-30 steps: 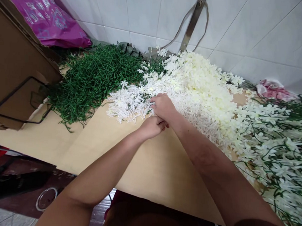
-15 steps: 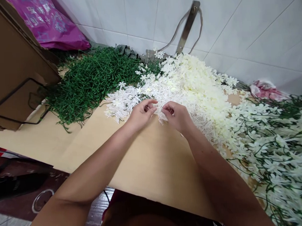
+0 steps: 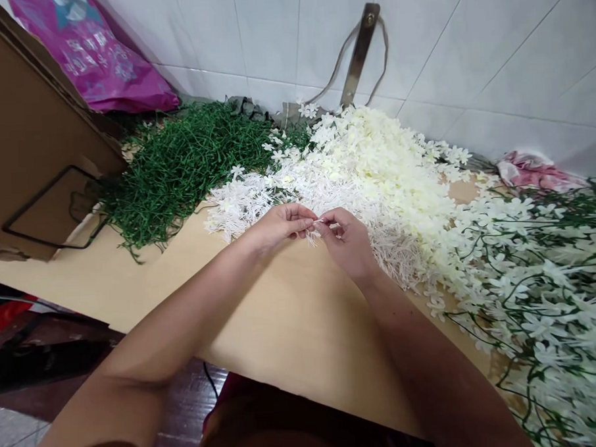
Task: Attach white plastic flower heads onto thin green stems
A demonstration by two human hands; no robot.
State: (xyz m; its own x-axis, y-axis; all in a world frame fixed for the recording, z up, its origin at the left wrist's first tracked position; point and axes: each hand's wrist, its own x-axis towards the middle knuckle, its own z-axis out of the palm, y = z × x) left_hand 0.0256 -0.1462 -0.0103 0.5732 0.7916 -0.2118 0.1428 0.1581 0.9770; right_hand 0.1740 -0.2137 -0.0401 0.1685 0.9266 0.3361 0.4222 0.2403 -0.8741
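In the middle of the head view my left hand (image 3: pixel 287 225) and my right hand (image 3: pixel 345 241) meet fingertip to fingertip just above the table's near side of the pile. Both are closed in a pinch on a small white stamen piece (image 3: pixel 312 239), whose thin strands stick out below the fingers. Part of it is hidden by the fingertips. Right behind the hands spreads a heap of white stamen pieces (image 3: pixel 395 249), running into a mound of cream-white artificial petals (image 3: pixel 373 141).
Green plastic stems (image 3: pixel 196 155) are heaped at the left, beside a cardboard box (image 3: pixel 38 142) and a black wire frame (image 3: pixel 53 201). Finished-looking white flowers on green stems (image 3: pixel 542 272) cover the right. A purple bag (image 3: pixel 108 67) and a tiled wall (image 3: pixel 270 33) stand behind.
My hands, slightly apart before, have come together at the fingertips over the small white piece. The camera view has shifted a little.
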